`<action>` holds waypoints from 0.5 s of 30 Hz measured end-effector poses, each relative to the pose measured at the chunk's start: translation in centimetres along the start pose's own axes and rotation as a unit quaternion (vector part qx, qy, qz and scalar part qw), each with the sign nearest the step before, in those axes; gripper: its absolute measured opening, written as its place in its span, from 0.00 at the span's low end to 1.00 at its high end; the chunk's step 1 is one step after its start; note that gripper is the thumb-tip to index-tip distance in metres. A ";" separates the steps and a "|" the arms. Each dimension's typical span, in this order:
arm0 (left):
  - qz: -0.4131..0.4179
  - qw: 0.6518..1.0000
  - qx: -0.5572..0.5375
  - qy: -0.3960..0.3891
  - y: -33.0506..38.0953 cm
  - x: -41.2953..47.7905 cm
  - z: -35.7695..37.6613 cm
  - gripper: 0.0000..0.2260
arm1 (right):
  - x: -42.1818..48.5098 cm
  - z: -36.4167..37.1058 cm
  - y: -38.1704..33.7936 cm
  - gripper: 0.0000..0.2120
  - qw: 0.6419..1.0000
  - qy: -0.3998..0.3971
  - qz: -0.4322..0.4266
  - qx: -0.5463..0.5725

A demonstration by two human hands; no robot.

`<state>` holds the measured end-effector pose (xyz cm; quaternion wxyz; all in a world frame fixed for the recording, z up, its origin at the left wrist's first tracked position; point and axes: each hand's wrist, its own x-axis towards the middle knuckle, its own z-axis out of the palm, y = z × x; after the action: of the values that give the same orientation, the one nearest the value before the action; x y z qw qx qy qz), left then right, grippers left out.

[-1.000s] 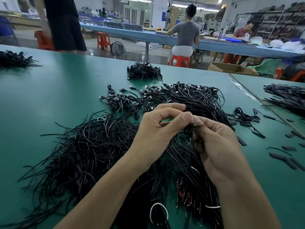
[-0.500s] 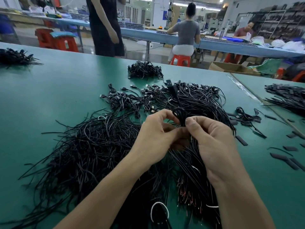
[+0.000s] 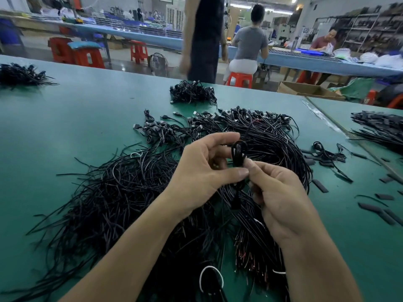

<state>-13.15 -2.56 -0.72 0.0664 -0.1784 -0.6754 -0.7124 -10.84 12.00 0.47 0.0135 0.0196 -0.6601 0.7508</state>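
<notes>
A small coil of thin black cable is held up between both hands over the green table. My left hand pinches it between thumb and forefinger. My right hand grips the coil's lower end with curled fingers. Under the hands lies a big heap of loose black cables, and to its right a bundle with plug ends.
A small tied pile of cables sits further back, another pile at far left, more cables at far right. Short black sleeve pieces lie scattered right. A person walks past the far edge; others sit at a blue bench.
The cable has been wound into a small loop and raised between my hands. The standing person beyond the table has walked to the right.
</notes>
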 end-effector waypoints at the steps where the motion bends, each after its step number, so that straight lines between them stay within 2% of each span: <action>1: 0.033 0.999 0.043 -0.001 -0.1 0.0 -0.1 0.22 | 0.0 0.0 0.0 0.11 1.000 -0.002 0.019 0.012; 5: 0.152 0.972 0.181 -0.006 -0.2 -0.2 -0.3 0.12 | 0.7 -0.3 0.6 0.10 0.995 0.017 0.089 0.045; 9: 0.276 0.903 0.328 -0.003 -0.6 -0.4 -0.3 0.09 | 0.9 -0.2 0.7 0.08 0.991 0.021 0.100 0.089; 12: 0.288 0.889 0.355 0.027 -1.2 -0.3 -0.2 0.05 | 0.9 -0.5 0.8 0.06 0.997 0.060 0.052 0.026; 15: 0.251 0.893 0.346 0.141 -1.9 1.2 -0.8 0.05 | 1.0 -0.9 1.0 0.04 0.992 0.108 0.025 -0.062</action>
<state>-15.08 -3.05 -2.13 0.3954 -0.2051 -0.7953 -0.4112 -11.86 12.76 -0.58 0.0675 -0.0788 -0.7002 0.7064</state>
